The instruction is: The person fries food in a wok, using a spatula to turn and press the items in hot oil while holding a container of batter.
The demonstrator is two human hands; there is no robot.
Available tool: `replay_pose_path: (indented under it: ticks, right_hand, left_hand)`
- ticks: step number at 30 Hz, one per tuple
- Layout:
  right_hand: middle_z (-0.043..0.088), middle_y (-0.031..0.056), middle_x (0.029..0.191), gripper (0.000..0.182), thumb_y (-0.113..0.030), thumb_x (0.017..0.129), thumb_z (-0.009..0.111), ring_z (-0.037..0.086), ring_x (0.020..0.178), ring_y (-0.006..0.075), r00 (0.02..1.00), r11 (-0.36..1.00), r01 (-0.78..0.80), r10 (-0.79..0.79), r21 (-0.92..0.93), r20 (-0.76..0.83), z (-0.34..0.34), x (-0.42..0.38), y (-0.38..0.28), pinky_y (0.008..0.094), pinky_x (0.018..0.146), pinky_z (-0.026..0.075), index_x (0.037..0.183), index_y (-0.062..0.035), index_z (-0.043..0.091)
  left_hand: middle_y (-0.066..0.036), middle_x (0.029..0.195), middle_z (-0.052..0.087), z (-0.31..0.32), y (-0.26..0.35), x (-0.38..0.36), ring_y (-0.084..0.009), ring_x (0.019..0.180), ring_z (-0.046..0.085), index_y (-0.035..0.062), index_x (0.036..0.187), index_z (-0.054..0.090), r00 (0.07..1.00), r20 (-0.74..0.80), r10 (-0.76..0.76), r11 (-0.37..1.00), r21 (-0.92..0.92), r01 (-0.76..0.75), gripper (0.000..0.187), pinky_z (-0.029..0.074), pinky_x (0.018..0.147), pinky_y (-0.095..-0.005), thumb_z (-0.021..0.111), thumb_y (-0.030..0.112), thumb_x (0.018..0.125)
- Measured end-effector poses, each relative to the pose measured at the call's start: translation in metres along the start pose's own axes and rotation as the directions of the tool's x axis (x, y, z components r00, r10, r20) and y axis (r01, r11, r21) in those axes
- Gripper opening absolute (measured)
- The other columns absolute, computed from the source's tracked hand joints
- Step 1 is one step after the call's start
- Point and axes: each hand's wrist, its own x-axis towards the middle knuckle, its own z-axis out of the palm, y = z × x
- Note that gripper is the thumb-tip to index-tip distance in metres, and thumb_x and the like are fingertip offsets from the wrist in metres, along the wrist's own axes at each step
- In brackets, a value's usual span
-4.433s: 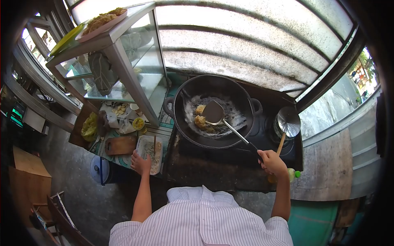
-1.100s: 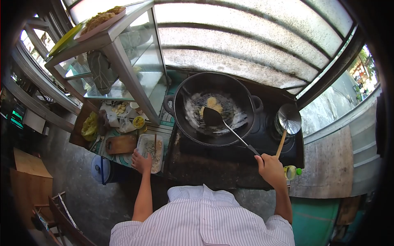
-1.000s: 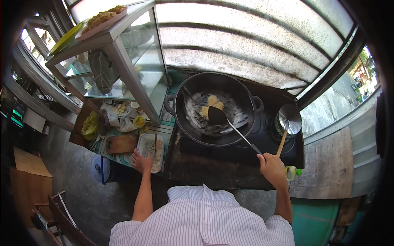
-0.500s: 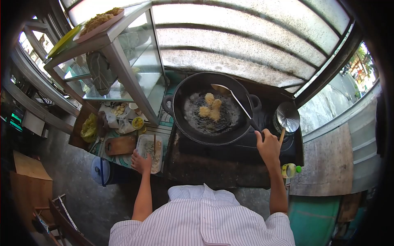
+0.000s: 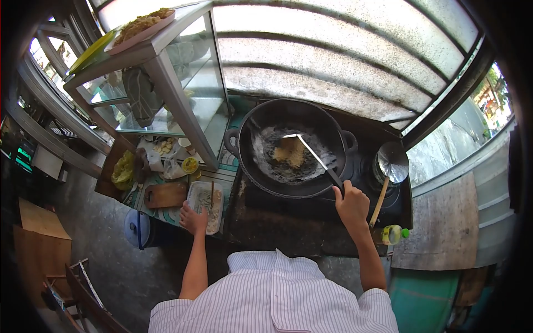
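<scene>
My right hand (image 5: pixel 352 206) is closed round the black handle of a metal spatula (image 5: pixel 314 153). The spatula's blade is down in the oil of a large black wok (image 5: pixel 250 170), against several golden fried pieces (image 5: pixel 291 153) in the middle. My left hand (image 5: pixel 193 218) rests at the left edge of a clear plastic tub (image 5: pixel 217 221) holding pale batter or flour and a brown stick. Whether its fingers grip the rim cannot be made out.
A wooden board (image 5: pixel 165 195) lies left of the tub. A glass cabinet (image 5: pixel 190 100) stands behind. Right of the wok are a metal strainer with a wooden handle (image 5: pixel 380 203) and a green-capped bottle (image 5: pixel 391 235).
My right hand has moved down and slightly left, and the spatula's blade has gone from the wok's far side to the fried pieces. The left hand stays by the tub.
</scene>
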Motion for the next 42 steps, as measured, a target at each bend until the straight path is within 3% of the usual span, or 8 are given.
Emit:
replay_pose_path:
  ticks: [23, 29, 32, 35, 36, 37, 40, 42]
  right_hand:
    - [0.066, 0.0157, 0.073, 0.028, -0.032, 0.088, 0.062, 0.065, 0.068, 0.0368, 0.977, 0.973, -0.166, 0.184, 0.159, -0.11, 0.032, -0.026, 0.005, 0.0436, 0.059, 0.051, 0.091, -0.0049, 0.059]
    - [0.066, 0.0169, 0.076, 0.027, -0.03, 0.088, 0.062, 0.065, 0.069, 0.037, 0.983, 0.957, -0.159, 0.176, 0.244, -0.053, 0.043, -0.036, -0.01, 0.0431, 0.06, 0.051, 0.094, -0.0039, 0.058]
    - [0.065, 0.0176, 0.075, 0.027, -0.029, 0.088, 0.062, 0.065, 0.069, 0.0373, 0.981, 0.945, -0.159, 0.184, 0.286, -0.064, 0.046, -0.042, -0.012, 0.0431, 0.06, 0.051, 0.094, -0.0034, 0.058]
    - [0.065, 0.0181, 0.077, 0.025, -0.027, 0.087, 0.062, 0.065, 0.07, 0.0372, 0.973, 0.919, -0.22, 0.232, 0.327, 0.004, 0.045, -0.047, -0.015, 0.043, 0.062, 0.051, 0.096, -0.003, 0.058]
    - [0.066, 0.018, 0.079, 0.025, -0.026, 0.087, 0.062, 0.065, 0.072, 0.0369, 0.973, 0.915, -0.212, 0.229, 0.344, -0.009, 0.048, -0.05, -0.014, 0.0429, 0.062, 0.051, 0.097, -0.003, 0.058]
    - [0.066, 0.0179, 0.081, 0.025, -0.025, 0.087, 0.062, 0.065, 0.073, 0.0366, 0.974, 0.911, -0.203, 0.227, 0.36, -0.023, 0.05, -0.052, -0.013, 0.0427, 0.063, 0.05, 0.098, -0.0029, 0.059]
    - [0.064, 0.0171, 0.087, 0.026, -0.024, 0.086, 0.063, 0.064, 0.078, 0.0356, 0.966, 0.895, -0.23, 0.256, 0.383, -0.018, 0.046, -0.055, -0.015, 0.0422, 0.066, 0.05, 0.101, -0.0025, 0.059]
    - [0.063, 0.0167, 0.089, 0.027, -0.023, 0.086, 0.063, 0.064, 0.08, 0.0354, 0.967, 0.893, -0.211, 0.25, 0.398, -0.048, 0.046, -0.057, -0.014, 0.0419, 0.068, 0.05, 0.102, -0.0021, 0.058]
  left_hand:
    - [-0.011, 0.124, 0.053, -0.001, -0.002, 0.002, -0.0298, 0.116, 0.049, 0.0128, 0.132, 0.047, 0.998, 0.021, -0.063, 0.984, -0.163, 0.065, 0.05, 0.035, 0.097, -0.0481, 0.049, 0.041, 0.091]
    - [-0.011, 0.121, 0.054, 0.004, -0.007, 0.0, -0.0304, 0.114, 0.05, 0.0097, 0.125, 0.052, 0.982, -0.165, -0.096, 0.96, -0.275, 0.048, 0.044, 0.04, 0.092, -0.0456, 0.055, 0.035, 0.089]
    - [-0.013, 0.119, 0.054, -0.005, -0.006, -0.005, -0.032, 0.112, 0.05, 0.0081, 0.122, 0.053, 0.943, -0.167, -0.289, 0.947, -0.191, 0.257, 0.045, 0.042, 0.091, -0.046, 0.059, 0.035, 0.086]
    - [-0.011, 0.122, 0.054, 0.011, -0.025, -0.002, -0.03, 0.113, 0.051, 0.0082, 0.121, 0.054, 0.843, -0.056, -0.535, 0.765, -0.455, 0.455, 0.048, 0.042, 0.092, -0.0449, 0.061, 0.04, 0.085]
    - [-0.011, 0.123, 0.053, 0.02, -0.035, -0.004, -0.0281, 0.115, 0.05, 0.0084, 0.122, 0.054, 0.777, 0.138, -0.615, 0.511, -0.68, 0.525, 0.05, 0.043, 0.091, -0.0444, 0.063, 0.041, 0.085]
    - [-0.01, 0.124, 0.053, 0.028, -0.045, -0.009, -0.0262, 0.116, 0.05, 0.0086, 0.123, 0.053, 0.707, 0.346, -0.617, 0.19, -0.806, 0.561, 0.052, 0.043, 0.091, -0.0438, 0.064, 0.042, 0.084]
    - [-0.01, 0.125, 0.052, 0.002, -0.044, -0.039, -0.024, 0.117, 0.049, 0.0082, 0.124, 0.052, 0.678, 0.612, -0.407, -0.084, -0.764, 0.639, 0.053, 0.043, 0.09, -0.0424, 0.066, 0.039, 0.083]
    - [-0.01, 0.123, 0.052, 0.005, -0.056, -0.051, -0.0249, 0.115, 0.05, 0.008, 0.124, 0.052, 0.689, 0.641, -0.339, -0.108, -0.754, 0.648, 0.054, 0.043, 0.09, -0.0416, 0.067, 0.036, 0.081]
